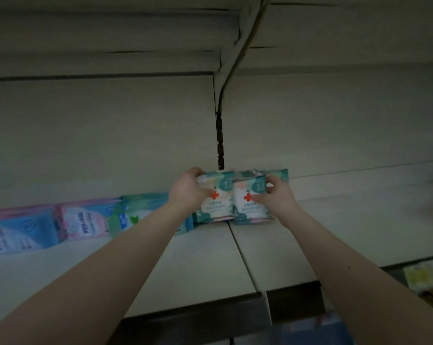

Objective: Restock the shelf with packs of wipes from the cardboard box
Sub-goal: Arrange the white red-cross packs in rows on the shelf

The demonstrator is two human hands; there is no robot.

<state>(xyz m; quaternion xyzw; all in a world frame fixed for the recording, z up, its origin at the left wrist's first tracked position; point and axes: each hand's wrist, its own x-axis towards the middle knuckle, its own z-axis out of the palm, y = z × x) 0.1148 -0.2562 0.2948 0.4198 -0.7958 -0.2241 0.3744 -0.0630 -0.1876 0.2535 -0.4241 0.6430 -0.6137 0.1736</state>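
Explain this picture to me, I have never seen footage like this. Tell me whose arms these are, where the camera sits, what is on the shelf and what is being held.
There is no machine here: the one picture comes from a camera worn on a person's head, looking forward at their own bare arms. The left hand grips a teal pack of wipes and the right hand pinches a matching second pack; both stand upright, side by side, on a pale shelf. More of that pattern shows behind them. To their left stands a row of pink-and-blue packs.
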